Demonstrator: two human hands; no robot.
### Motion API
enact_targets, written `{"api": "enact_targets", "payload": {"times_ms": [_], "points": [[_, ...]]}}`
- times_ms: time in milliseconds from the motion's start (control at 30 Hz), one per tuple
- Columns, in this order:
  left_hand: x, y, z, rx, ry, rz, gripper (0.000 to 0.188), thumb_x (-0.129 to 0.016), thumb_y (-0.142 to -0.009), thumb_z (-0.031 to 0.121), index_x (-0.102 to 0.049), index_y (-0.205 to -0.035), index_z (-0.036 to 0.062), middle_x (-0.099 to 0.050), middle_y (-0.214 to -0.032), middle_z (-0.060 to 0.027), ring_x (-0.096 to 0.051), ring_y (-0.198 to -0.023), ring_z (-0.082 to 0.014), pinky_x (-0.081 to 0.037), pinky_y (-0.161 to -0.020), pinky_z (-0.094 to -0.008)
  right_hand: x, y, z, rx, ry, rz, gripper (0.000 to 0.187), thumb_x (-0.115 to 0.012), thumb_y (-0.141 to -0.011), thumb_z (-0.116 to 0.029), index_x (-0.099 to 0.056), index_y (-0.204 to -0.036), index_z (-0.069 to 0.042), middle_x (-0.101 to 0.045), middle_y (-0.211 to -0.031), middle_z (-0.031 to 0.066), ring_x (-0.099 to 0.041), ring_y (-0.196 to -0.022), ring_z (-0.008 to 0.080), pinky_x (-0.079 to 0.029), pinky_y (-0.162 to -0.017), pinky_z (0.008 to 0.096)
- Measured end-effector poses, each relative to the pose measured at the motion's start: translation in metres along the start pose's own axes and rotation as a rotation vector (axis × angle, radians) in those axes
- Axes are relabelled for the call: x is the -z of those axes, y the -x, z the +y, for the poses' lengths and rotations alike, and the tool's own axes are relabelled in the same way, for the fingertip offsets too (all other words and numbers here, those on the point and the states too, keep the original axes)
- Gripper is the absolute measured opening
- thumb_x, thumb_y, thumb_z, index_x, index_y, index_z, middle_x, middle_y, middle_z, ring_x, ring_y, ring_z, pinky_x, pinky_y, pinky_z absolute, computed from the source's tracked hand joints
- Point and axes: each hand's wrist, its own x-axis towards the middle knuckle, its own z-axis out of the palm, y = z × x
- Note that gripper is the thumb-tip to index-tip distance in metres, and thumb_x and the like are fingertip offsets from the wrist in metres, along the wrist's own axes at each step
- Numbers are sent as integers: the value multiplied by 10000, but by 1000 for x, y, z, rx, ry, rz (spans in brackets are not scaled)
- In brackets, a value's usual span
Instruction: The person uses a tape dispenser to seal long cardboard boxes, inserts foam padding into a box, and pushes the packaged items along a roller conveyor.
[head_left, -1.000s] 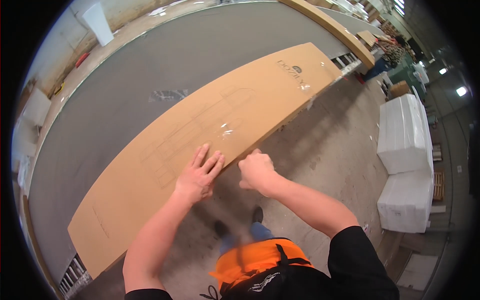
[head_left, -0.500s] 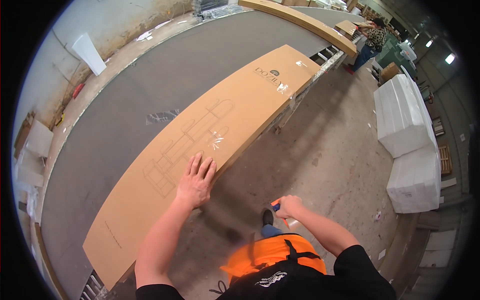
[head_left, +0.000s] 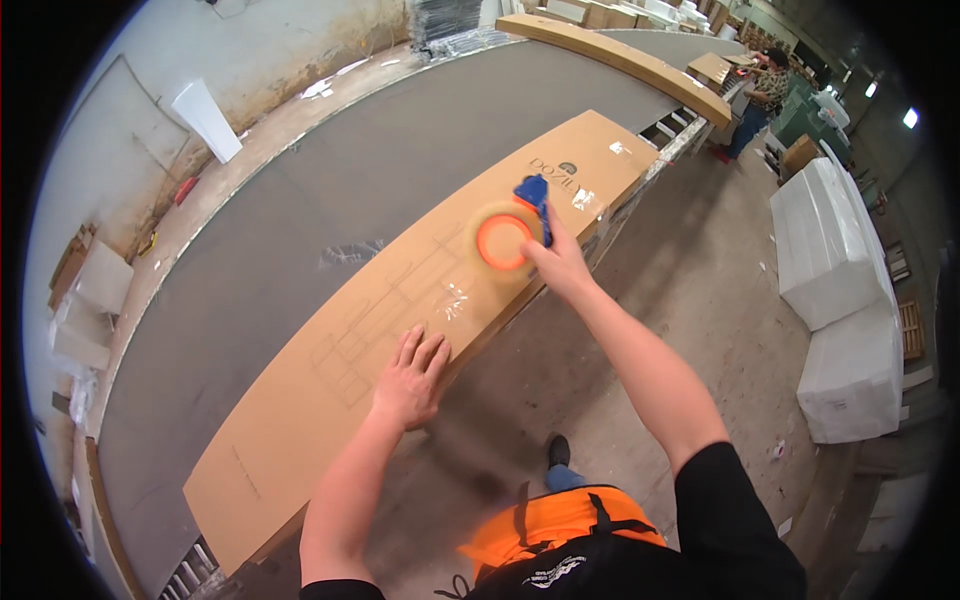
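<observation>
Plainly, at the far left, a stained wall (head_left: 300,40) rises behind the work area, with a white panel (head_left: 207,122) leaning against it and a small red thing (head_left: 186,190) near the panel's foot. A broad grey bench (head_left: 240,260) sweeps across, bowed by the lens, with metal rollers (head_left: 190,575) at its lower left end. Along its near side lies a long brown box (head_left: 290,425), flat, with line drawings and shiny tape on its top. The left hand (head_left: 408,385) rests on the box's near edge, fingers extended and gripping nothing. Further right, the right hand (head_left: 562,262) has its fingers wrapped round a blue and orange tape dispenser (head_left: 534,190), over the box's top. A second long box (head_left: 620,62) lies across the far end, and past it a co-worker (head_left: 765,95) stands. At the right, white wrapped blocks (head_left: 828,245) sit on the concrete floor (head_left: 650,400).

The left thumb is hidden; the tape roll is blurred, and whether it touches the box cannot be told. The co-worker's hands are too small to read, and the picture's dark rim cuts off the room.
</observation>
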Motion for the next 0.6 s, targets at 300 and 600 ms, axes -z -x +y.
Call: {"api": "enact_targets", "payload": {"times_ms": [300, 600], "points": [[-2, 9, -7, 25, 33, 15, 763, -666, -810, 296, -359, -1485, 117, -360, -1511, -65, -223, -1465, -313, -162, -1236, -446, -48, 62, 112, 24, 93, 517, 161, -684, -835, -48, -617, -981, -33, -610, -869, 3, -574, -785, 91, -497, -741, 255], [2, 15, -6, 13, 73, 75, 788, -722, -722, 243, -418, -1440, 129, -396, -1468, -62, -254, -1445, -323, -216, -1220, -466, -86, 101, 126, -133, -75, 298, 445, -706, -736, 8, -626, -1168, -61, -541, -1132, 39, -569, -965, 147, -513, -860, 286]]}}
